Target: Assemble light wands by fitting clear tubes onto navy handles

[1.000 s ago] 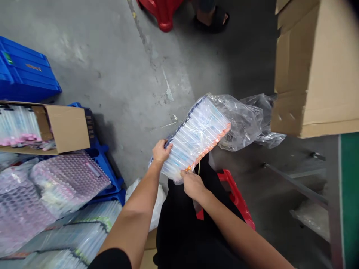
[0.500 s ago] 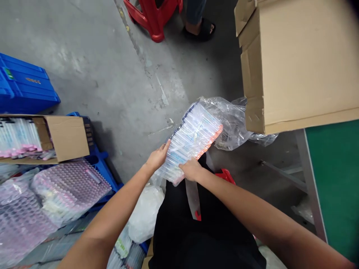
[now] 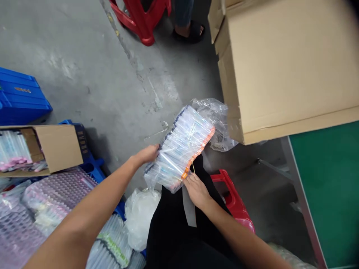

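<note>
A clear plastic bag of long transparent tubes (image 3: 182,145) hangs tilted over my knees, with dark ends along its left edge and orange ends along its right. My left hand (image 3: 150,153) is closed on the dark-tipped left edge. At the lower orange edge, my right hand (image 3: 195,186) has its fingers pressed together on the bag, and a thin yellow band stretches just above them. Loose clear plastic (image 3: 215,123) spreads behind the bag at its upper right.
Blue crate (image 3: 25,95), open carton of tubes (image 3: 60,147) and bagged pink-tipped tubes (image 3: 58,190) at left. Large cardboard box (image 3: 291,71) on a green table (image 3: 328,186) at right. Red stool (image 3: 140,18) and a person's sandaled foot (image 3: 193,31) ahead.
My right hand has moved off the bag's face down to its lower orange edge, and the yellow band now stands out. My left hand has shifted left and slightly down. The view has shifted right.
</note>
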Motion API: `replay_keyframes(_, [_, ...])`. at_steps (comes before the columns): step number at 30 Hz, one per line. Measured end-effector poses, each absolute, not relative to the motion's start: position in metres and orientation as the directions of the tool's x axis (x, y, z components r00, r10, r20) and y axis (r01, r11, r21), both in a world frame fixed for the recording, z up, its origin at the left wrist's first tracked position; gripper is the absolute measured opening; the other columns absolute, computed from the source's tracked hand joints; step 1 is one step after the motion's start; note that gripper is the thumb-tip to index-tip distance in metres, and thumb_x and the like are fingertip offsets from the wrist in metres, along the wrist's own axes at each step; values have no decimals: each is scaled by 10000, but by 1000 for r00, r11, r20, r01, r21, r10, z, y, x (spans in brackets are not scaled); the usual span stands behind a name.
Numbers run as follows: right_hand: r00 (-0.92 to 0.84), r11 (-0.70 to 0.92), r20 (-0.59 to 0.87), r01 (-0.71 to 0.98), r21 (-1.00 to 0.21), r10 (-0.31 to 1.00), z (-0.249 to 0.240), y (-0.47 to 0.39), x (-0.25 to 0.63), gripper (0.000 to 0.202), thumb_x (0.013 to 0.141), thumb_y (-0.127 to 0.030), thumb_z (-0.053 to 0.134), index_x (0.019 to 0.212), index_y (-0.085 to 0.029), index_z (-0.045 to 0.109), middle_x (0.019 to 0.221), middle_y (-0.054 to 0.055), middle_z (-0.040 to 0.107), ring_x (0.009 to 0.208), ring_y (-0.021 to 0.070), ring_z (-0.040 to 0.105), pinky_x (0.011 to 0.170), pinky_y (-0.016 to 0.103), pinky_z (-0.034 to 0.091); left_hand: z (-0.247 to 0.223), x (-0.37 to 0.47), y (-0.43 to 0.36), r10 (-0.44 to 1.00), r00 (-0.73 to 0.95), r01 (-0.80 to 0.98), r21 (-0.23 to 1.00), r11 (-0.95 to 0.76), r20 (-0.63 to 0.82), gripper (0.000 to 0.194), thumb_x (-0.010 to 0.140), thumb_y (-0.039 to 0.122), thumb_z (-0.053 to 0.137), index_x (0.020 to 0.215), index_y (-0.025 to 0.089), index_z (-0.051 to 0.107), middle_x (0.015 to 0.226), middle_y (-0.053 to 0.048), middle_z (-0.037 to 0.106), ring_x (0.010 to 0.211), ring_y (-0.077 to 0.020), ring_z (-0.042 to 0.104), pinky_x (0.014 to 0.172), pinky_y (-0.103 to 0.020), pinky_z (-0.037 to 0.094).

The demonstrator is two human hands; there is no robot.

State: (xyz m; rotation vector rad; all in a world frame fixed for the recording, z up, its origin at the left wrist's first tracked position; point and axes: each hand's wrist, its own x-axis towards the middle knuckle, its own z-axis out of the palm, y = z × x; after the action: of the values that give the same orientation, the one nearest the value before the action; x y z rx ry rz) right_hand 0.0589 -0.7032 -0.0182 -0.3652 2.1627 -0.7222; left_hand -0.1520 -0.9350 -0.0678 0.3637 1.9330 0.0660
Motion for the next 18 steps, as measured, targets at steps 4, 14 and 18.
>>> replay_keyframes(4, [-619, 791, -627, 15, -611, -473, -20, -697, 39, 402, 967, -121, 442, 1334, -153, 603, 1286, 130, 655, 1211, 237, 564, 1100, 359, 384, -54, -120, -918, 222, -448, 249, 118, 961, -866, 429, 960, 336, 609, 1347, 168, 532, 1279, -117, 621, 1050, -238, 661, 902, -456, 566])
replay_keyframes(14, [-492, 794, -724, 104, -600, -483, -16, -705, 2, 184, 939, -243, 619, 1067, -134, 694, 1100, 99, 715, 1107, 248, 642, 1013, 475, 454, -41, -104, -885, 325, -645, 348, 113, 931, -691, 614, 958, 177, 558, 1531, 200, 338, 1557, -161, 387, 1436, -347, 353, 1115, -555, 383])
replay_keyframes(18, [-525, 735, -694, 176, -655, -493, -7, -691, -4, 136, 875, -202, 648, 975, -151, 725, 968, 110, 737, 995, 240, 676, 955, 375, 464, -48, -105, -886, 332, -635, 345, 128, 930, -698, 374, 957, 290, 604, 1312, 178, 570, 1373, -114, 563, 1234, -285, 557, 1022, -526, 478])
